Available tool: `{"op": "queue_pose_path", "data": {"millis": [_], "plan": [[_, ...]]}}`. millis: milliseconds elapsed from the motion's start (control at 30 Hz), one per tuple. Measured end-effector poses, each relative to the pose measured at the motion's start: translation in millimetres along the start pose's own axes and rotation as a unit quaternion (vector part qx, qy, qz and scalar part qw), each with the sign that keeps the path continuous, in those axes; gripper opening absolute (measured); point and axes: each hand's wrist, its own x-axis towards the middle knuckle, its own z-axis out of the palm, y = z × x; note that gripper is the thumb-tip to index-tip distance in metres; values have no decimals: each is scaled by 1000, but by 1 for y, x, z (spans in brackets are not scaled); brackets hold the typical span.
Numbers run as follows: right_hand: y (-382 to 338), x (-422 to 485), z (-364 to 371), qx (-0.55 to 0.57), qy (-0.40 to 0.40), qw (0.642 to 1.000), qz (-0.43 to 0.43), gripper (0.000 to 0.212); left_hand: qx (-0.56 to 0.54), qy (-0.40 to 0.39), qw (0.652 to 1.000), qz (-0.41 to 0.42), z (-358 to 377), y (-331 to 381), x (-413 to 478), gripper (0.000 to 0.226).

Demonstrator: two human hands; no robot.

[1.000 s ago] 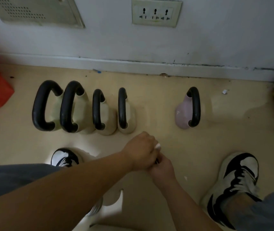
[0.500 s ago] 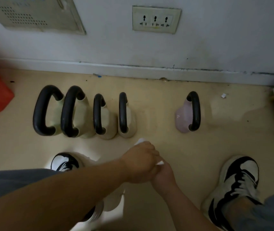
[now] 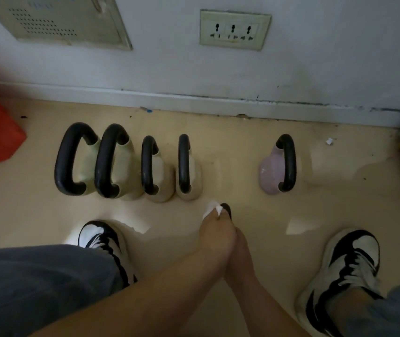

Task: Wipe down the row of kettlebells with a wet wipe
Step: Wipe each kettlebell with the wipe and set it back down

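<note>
Along the skirting board, from the left, four cream kettlebells stand packed together on the floor, black handles up. Nearer the person's feet, the left hand pinches a white wet wipe against a dark rounded piece, seemingly a handle. The right hand is tucked beneath, its grip impossible to make out. Beyond a gap sits a pink kettlebell. Good practice here would be to steady the piece and wrap the wipe fully round it.
</note>
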Motion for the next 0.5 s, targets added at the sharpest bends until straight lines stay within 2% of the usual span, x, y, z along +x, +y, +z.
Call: {"op": "queue_pose_path", "data": {"millis": [67,167,233,267,333,367,433,500], "plan": [[-1,-2,2,6,18,1000,1,42,69,-55,996,18,-1,9,15,50],[-10,-9,-5,71,27,997,-8,31,165,-115,979,31,-1,15,30,53],[-19,-14,-16,75,-9,997,26,27,180,-131,974,51,-7,11,28,53],[-20,-14,-23,68,-46,996,47,34,162,-135,976,50,-12,8,23,52],[-17,-8,-43,95,-129,983,93,63,130,-123,982,58,-17,-1,12,48],[-14,-6,-54,153,-176,967,105,69,143,-97,982,73,-18,-6,3,47],[-10,-1,-72,247,-229,933,122,58,160,-29,983,89,-15,-11,-15,45],[-5,-1,-76,210,-215,945,127,52,116,-22,991,60,-11,-12,-29,43]]}}
